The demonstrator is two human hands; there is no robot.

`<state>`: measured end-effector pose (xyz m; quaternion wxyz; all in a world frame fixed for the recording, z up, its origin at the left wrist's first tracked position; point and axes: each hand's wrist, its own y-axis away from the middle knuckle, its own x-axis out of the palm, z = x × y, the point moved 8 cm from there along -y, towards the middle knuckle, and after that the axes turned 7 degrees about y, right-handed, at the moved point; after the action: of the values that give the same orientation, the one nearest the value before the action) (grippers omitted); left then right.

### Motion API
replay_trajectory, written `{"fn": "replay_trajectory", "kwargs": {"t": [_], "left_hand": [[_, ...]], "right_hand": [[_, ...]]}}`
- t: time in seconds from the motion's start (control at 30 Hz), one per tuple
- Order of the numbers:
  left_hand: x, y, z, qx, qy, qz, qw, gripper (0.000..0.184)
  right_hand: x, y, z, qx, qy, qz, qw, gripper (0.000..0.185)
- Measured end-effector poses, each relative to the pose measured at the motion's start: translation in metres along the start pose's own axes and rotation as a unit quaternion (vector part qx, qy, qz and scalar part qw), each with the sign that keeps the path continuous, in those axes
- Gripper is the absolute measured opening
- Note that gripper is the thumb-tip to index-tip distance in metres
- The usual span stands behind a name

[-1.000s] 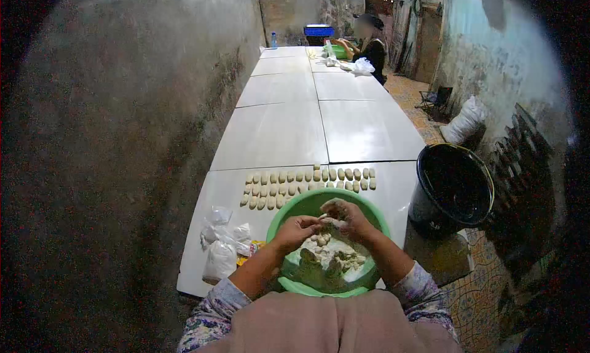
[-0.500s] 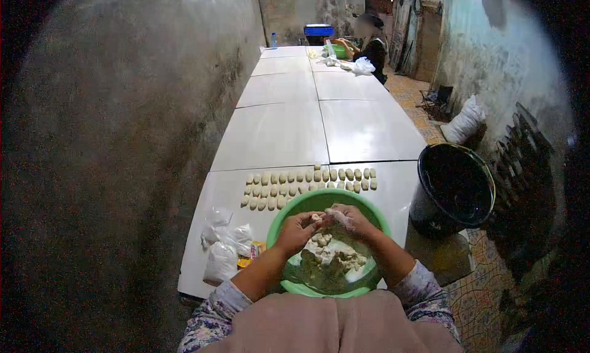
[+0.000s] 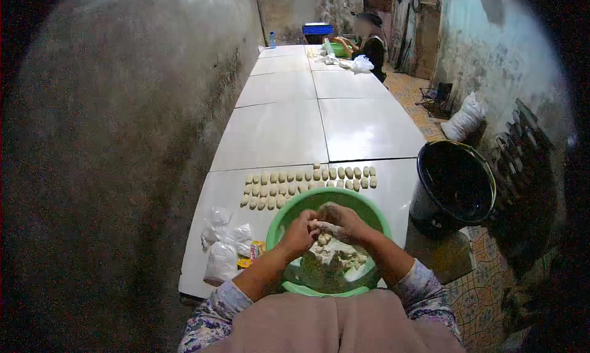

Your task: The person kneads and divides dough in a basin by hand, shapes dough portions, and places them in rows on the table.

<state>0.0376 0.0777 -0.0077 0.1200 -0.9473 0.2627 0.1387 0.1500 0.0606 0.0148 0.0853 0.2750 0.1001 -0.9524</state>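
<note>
Over a green basin [image 3: 275, 235], my left hand [image 3: 298, 235] and my right hand [image 3: 342, 222] meet, both with curled fingers. A small piece of pale dough [image 3: 315, 222] is pinched between them, mostly covered by the fingers. White flour or dough coats the right fingers. Below, inside the basin, lies a crumbly heap of dough and flour [image 3: 335, 253]. Just beyond the basin's far rim, rows of small oblong dough pieces [image 3: 282, 176] lie on the white table [image 3: 276, 131].
Plastic bags of white powder [image 3: 221, 262] and a yellow packet [image 3: 255, 251] sit left of the basin. A large black bucket [image 3: 434, 205] stands at the right. At the table's far end, another person [image 3: 372, 48] works beside a green bowl [image 3: 336, 48] and white plastic bags [image 3: 360, 63].
My hands have drawn closer together, and the right fingers have curled over the dough piece. The dough is more hidden now.
</note>
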Motion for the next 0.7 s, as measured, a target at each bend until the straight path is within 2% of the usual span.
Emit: {"fn": "replay_trajectory", "kwargs": {"t": [0.03,0.1,0.13,0.17,0.27,0.3,0.33,0.37,0.4,0.43,0.5,0.67,0.7], "left_hand": [[-0.001,0.001,-0.004,0.000,0.000,0.001,1.000,0.034],[0.001,0.004,-0.015,-0.011,-0.046,0.035,0.998,0.057],[0.006,0.001,-0.008,0.003,-0.045,0.075,0.996,0.071],[0.005,0.001,-0.008,0.003,-0.045,0.075,0.996,0.071],[0.001,0.000,-0.011,0.014,-0.022,0.069,0.997,0.075],[0.001,-0.002,0.000,-0.048,0.121,0.071,0.989,0.069],[0.003,-0.003,0.011,-0.108,0.260,0.073,0.957,0.063],[0.008,-0.003,0.020,-0.166,0.393,0.073,0.901,0.058],[0.004,-0.003,0.008,-0.154,0.379,0.057,0.911,0.041],[0.004,-0.001,0.006,-0.154,0.379,0.057,0.911,0.041],[0.002,0.000,0.005,-0.150,0.292,0.058,0.943,0.031],[-0.007,0.003,0.004,-0.168,0.268,0.036,0.948,0.032],[-0.007,0.004,0.007,-0.186,0.279,0.035,0.941,0.032]], "right_hand": [[-0.001,0.001,0.007,-0.019,-0.018,-0.011,1.000,0.031],[-0.002,0.001,0.013,-0.012,-0.053,0.013,0.998,0.031],[0.000,-0.001,0.013,-0.011,-0.022,0.043,0.999,0.023],[0.003,-0.001,0.014,-0.011,0.009,0.073,0.997,0.017],[-0.004,-0.002,-0.001,0.006,-0.058,0.028,0.998,0.016],[-0.008,-0.003,-0.006,0.021,-0.087,0.007,0.996,0.017],[-0.008,-0.001,-0.009,0.067,-0.132,0.011,0.989,0.018],[-0.007,-0.001,-0.014,0.067,-0.132,0.010,0.989,0.018],[-0.006,-0.004,-0.016,0.048,-0.119,0.004,0.992,0.018],[-0.005,-0.006,-0.017,0.029,-0.106,-0.001,0.994,0.018],[-0.006,-0.003,-0.014,0.026,-0.112,0.009,0.993,0.020],[-0.003,-0.003,-0.007,-0.001,-0.169,0.011,0.986,0.027],[-0.006,-0.001,0.008,-0.050,-0.124,0.029,0.991,0.030]]}}
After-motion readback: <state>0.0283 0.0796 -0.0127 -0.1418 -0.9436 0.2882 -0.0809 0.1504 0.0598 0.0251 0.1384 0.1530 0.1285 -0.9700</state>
